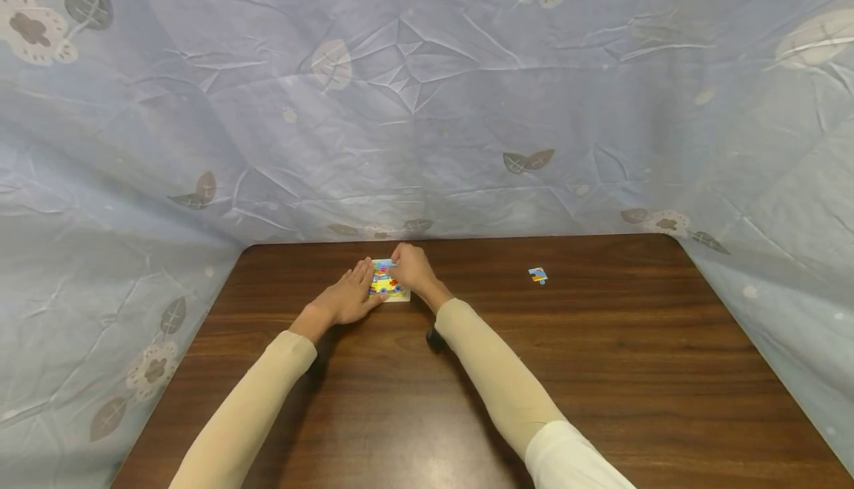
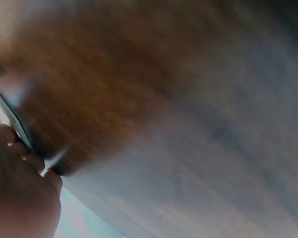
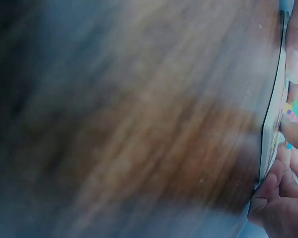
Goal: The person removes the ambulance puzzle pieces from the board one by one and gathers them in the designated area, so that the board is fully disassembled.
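A small colourful jigsaw puzzle in a pale frame lies flat near the table's far edge, left of the middle. My left hand rests along its left side, fingers straight, with the thumb over the near edge. My right hand covers the far right corner. In the right wrist view, the right hand's curled fingers are at the board's edge while its thumb lies on top; I cannot tell whether a separate piece is between them. The puzzle frame's dark edge shows beyond the left fingers.
One loose puzzle piece, blue and orange with a knob, lies to the right on the dark wooden table. A pale blue, leaf-patterned cloth hangs close behind the table's far edge and along both sides.
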A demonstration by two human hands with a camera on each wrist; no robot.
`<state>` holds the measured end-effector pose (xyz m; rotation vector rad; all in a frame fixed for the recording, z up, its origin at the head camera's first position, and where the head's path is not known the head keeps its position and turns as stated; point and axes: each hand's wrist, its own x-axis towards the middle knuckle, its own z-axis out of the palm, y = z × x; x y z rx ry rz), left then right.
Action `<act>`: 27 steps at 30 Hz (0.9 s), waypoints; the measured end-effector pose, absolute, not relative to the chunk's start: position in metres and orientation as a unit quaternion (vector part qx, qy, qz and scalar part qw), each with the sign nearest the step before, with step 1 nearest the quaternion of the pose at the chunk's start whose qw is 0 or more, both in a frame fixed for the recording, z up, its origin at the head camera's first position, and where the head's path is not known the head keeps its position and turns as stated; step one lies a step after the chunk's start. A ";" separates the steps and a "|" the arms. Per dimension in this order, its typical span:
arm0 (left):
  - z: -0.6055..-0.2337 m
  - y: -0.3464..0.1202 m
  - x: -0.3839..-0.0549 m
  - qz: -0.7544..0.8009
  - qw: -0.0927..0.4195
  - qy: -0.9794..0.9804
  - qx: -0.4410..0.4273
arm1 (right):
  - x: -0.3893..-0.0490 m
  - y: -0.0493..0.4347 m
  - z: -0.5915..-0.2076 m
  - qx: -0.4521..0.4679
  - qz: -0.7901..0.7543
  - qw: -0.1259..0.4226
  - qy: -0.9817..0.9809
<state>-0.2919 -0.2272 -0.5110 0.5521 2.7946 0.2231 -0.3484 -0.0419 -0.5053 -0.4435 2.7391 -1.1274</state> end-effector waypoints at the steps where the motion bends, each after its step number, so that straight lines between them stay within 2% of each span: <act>1: -0.511 -0.227 -0.292 0.076 0.141 0.969 0.191 | -0.348 -0.042 -0.505 -0.153 -0.370 0.072 0.913; 17: -0.506 -0.225 -0.289 0.072 0.152 0.970 0.178 | -0.347 -0.042 -0.500 -0.210 -0.290 0.058 0.932; 23: -0.507 -0.223 -0.291 0.076 0.153 0.969 0.179 | -0.350 -0.032 -0.501 -0.216 -0.338 0.056 0.914; 27: -0.508 -0.224 -0.290 0.073 0.153 0.970 0.175 | -0.352 -0.017 -0.497 -0.211 -0.398 0.036 0.892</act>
